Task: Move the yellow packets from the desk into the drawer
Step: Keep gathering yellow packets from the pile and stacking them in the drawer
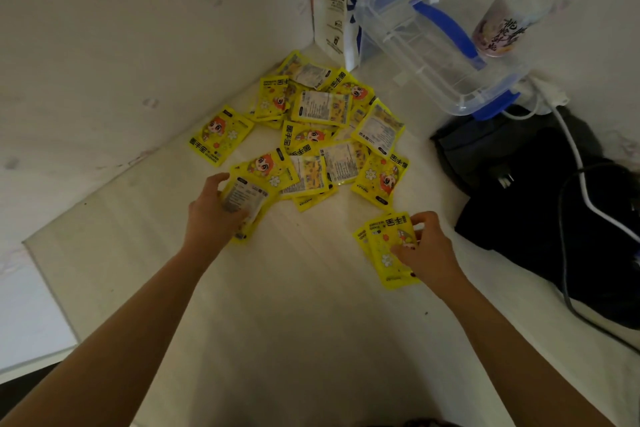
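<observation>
White desk (pixel 311 322), each hand (pixel 211 215) (pixel 427 253) pinching yellow packets (pixel 322 135) printed "HAND WARMER".

A clear plastic container (pixel 436 55) with blue clips lies tilted in the corner — beside a white paper bag (pixel 332 3), a printed cup (pixel 498 31), and black fabric (pixel 540 204) crossed by a white cable (pixel 575 163).

A pale table (pixel 284 305) fits into a corner between two white walls. A pile of yellow packets (pixel 322 135) lies on it toward that corner, some face up, some showing printed backs. Right of the pile sits a clear plastic box (pixel 440 55) with blue clips, and nearer than the box, a black bag (pixel 540 204) with a white cable (pixel 581 177) across it. Behind the pile stands a white paper bag (pixel 332 7).
</observation>
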Demonstrator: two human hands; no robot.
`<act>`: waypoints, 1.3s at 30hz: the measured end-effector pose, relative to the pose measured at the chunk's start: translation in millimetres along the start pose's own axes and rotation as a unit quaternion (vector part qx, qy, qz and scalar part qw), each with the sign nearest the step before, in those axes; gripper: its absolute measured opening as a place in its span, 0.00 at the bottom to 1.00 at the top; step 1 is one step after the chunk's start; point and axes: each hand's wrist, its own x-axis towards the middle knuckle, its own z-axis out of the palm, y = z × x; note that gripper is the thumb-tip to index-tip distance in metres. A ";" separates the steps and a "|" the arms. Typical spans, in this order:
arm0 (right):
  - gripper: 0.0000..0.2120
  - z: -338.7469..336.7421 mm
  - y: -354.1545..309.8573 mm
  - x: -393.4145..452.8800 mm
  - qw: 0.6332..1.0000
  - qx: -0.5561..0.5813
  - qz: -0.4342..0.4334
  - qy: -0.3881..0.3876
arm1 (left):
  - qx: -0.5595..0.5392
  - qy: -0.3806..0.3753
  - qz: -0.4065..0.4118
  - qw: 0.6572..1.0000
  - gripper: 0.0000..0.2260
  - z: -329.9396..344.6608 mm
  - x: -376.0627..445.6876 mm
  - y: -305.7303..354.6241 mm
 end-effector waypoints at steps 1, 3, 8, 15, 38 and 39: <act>0.19 -1.5 -3.3 0.9 1.000 0.008 -0.003 0.000 | 0.000 0.007 0.004 1.000 0.25 -2.1 2.3 2.5; 0.15 -5.3 -11.8 4.2 1.000 0.004 -0.017 0.012 | 0.012 0.016 0.016 1.000 0.18 -5.6 10.5 7.9; 0.10 -13.4 -39.6 24.3 0.989 0.149 -0.011 0.022 | 0.052 -0.005 0.041 0.998 0.12 -7.7 35.7 27.0; 0.06 -8.6 -60.4 70.3 0.963 0.236 0.092 0.091 | 0.062 -0.047 0.064 0.995 0.12 2.2 65.8 43.0; 0.05 -0.1 -73.6 93.8 0.953 0.247 0.162 0.069 | 0.074 -0.052 0.018 0.996 0.15 10.3 58.6 29.5; 0.06 0.3 -71.5 92.9 0.952 0.249 0.160 0.075 | 0.073 -0.049 0.020 0.996 0.15 10.0 56.4 28.9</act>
